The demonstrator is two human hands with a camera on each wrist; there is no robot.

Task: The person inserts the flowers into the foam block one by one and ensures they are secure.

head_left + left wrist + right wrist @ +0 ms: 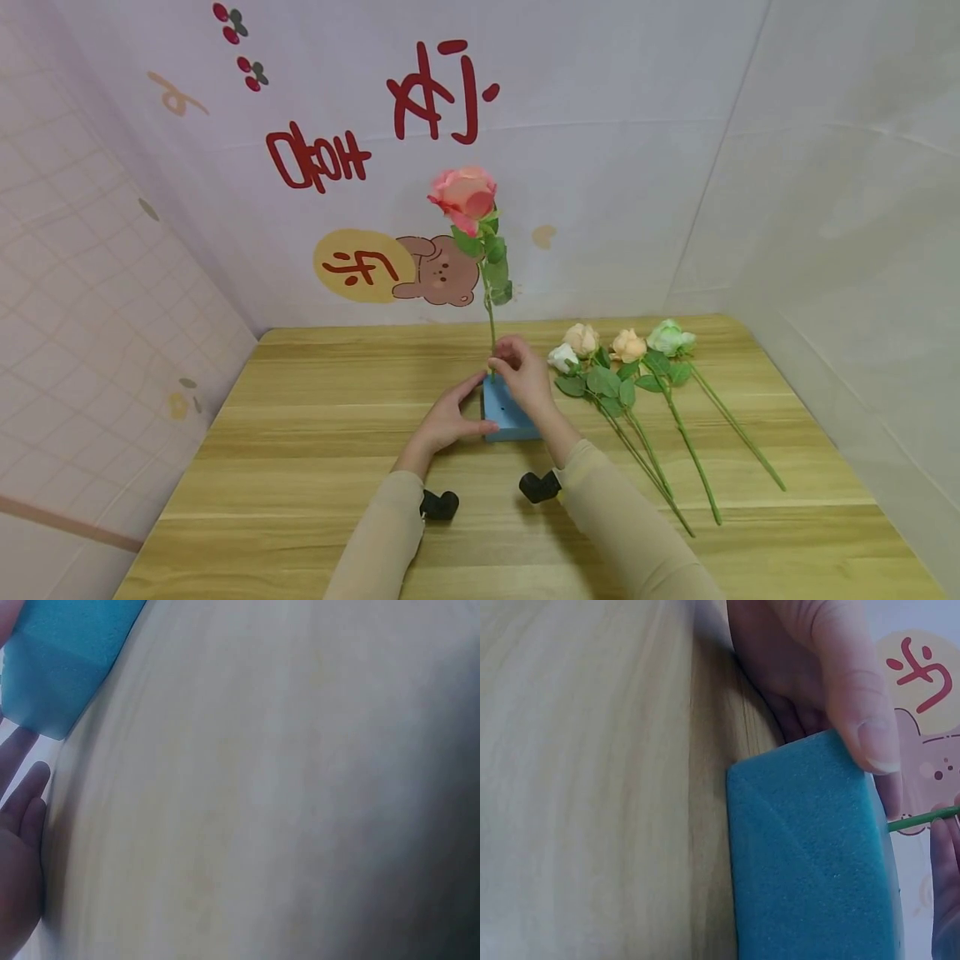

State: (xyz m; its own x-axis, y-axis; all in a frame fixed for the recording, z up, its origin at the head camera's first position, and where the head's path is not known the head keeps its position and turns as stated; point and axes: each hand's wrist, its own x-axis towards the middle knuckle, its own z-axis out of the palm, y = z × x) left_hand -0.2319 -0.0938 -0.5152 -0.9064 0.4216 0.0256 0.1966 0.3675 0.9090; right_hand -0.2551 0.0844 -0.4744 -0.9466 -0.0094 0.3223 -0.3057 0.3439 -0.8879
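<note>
A blue foam block (504, 406) with small holes in its top rests on the wooden table. My left hand (444, 422) grips it from the left, thumb at the near edge and fingers toward the far side. With its thumb and fingers, my right hand (527, 385) pinches the green stem (915, 820) of a pink rose (463, 198) low down, just above the block. The rose stands nearly upright, its stem's lower end meeting the block near the far left corner. How deep the stem sits is hidden. The left wrist view shows only part of the block (64, 664).
Several more artificial roses lie on the table to the right: a white one (563, 357), peach ones (628, 345) and a pale green one (671, 337), stems pointing toward the near right. Behind the table (315, 450) hangs a printed white cloth (600, 167).
</note>
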